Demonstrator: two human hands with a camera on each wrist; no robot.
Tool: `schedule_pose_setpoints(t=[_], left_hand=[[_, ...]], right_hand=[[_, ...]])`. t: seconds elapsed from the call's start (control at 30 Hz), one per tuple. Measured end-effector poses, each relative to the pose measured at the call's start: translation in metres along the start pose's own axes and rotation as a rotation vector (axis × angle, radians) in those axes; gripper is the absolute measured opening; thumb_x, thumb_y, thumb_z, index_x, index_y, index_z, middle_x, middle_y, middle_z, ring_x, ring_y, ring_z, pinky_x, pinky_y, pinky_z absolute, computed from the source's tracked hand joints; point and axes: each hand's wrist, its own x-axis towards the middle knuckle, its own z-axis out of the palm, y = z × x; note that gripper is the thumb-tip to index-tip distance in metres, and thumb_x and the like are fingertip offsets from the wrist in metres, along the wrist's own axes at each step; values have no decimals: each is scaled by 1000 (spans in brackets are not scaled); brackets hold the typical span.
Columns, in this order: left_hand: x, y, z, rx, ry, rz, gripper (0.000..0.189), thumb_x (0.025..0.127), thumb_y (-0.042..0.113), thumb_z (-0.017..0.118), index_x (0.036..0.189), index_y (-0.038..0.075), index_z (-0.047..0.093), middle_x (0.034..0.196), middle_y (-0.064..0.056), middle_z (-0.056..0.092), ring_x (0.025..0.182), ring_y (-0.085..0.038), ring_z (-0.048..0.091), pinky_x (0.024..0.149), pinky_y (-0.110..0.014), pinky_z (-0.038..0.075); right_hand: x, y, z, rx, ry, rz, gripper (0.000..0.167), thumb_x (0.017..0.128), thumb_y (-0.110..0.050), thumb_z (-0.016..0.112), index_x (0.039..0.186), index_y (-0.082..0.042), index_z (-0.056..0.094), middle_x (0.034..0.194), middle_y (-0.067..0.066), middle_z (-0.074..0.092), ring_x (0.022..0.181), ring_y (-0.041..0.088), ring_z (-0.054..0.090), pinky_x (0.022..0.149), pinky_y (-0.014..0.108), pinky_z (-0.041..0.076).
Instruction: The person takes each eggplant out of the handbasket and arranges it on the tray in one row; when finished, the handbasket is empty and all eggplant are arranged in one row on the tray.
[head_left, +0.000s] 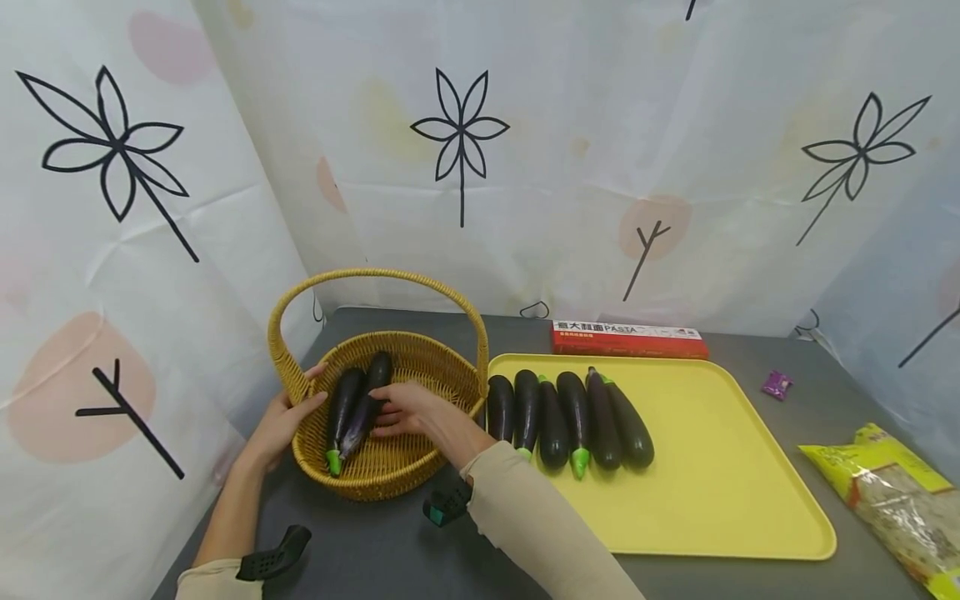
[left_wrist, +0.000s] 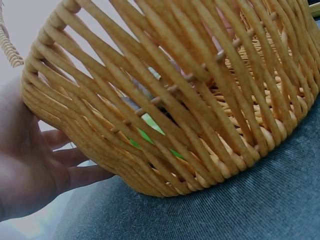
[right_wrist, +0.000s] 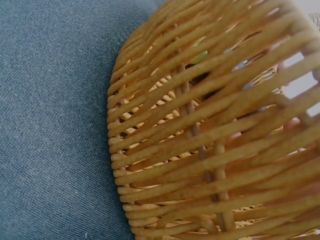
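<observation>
A yellow wicker basket [head_left: 405, 473] with a tall arched handle stands on the left of the table. Dark purple eggplants [head_left: 347, 408] lie side by side in its left half, green stem ends toward the person. My left hand [head_left: 283, 421] holds the basket's left rim near the handle's foot, thumb over the edge; in the left wrist view its fingers [left_wrist: 75, 159] lie against the outer wall. Inside the basket, my right hand [head_left: 408, 408] reaches over the right rim, its loosely bent fingers beside the right-hand eggplant [head_left: 362, 423], tips at its skin. Weave mostly hides this hand in the right wrist view.
Right of the basket, a yellow tray [head_left: 720, 467] bears a row of several more eggplants [head_left: 576, 417]. Behind it lies a red pasta box [head_left: 630, 342]. A small purple packet [head_left: 777, 384] and a yellow clear-fronted bag [head_left: 900, 500] lie at right. Patterned curtains stand behind.
</observation>
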Motion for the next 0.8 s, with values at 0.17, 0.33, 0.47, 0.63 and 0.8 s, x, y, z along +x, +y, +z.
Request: schedule_pose_setpoints(t=[0.17, 0.33, 0.47, 0.63, 0.8], left_hand=[[-1, 1, 0, -5, 3, -5, 61, 102, 29, 48, 153, 10, 22, 144, -29, 31, 103, -13, 56, 76, -28, 51], [-1, 3, 1, -20, 4, -6, 61, 101, 29, 50, 152, 9, 23, 142, -30, 33, 98, -9, 57, 75, -28, 51], [-1, 3, 1, -34, 2, -6, 61, 101, 28, 50, 153, 9, 23, 142, -29, 33, 97, -6, 56, 75, -27, 51], [-1, 3, 1, -22, 3, -4, 61, 101, 28, 50, 153, 9, 23, 142, -29, 33, 97, -5, 56, 75, -27, 51], [0, 1, 2, -18, 6, -1, 61, 101, 28, 50, 153, 9, 23, 142, -30, 33, 97, -6, 57, 75, -27, 51]], right_hand=[[1, 1, 2, 4, -27, 9, 68, 94, -5, 61, 148, 4, 21, 140, 35, 32, 116, 49, 46, 85, 49, 49], [2, 2, 5, 16, -17, 3, 68, 93, -3, 61, 147, 5, 22, 136, 37, 33, 112, 50, 49, 82, 48, 50], [3, 2, 8, -16, -6, -6, 61, 92, -3, 63, 142, 9, 32, 127, 35, 45, 108, 46, 53, 80, 44, 52], [3, 2, 10, -81, 1, -8, 63, 90, -4, 65, 143, 5, 31, 116, 31, 52, 102, 44, 58, 81, 48, 51], [1, 2, 8, -58, -13, -12, 73, 90, -2, 64, 149, -1, 22, 123, 34, 46, 106, 47, 55, 83, 51, 49]])
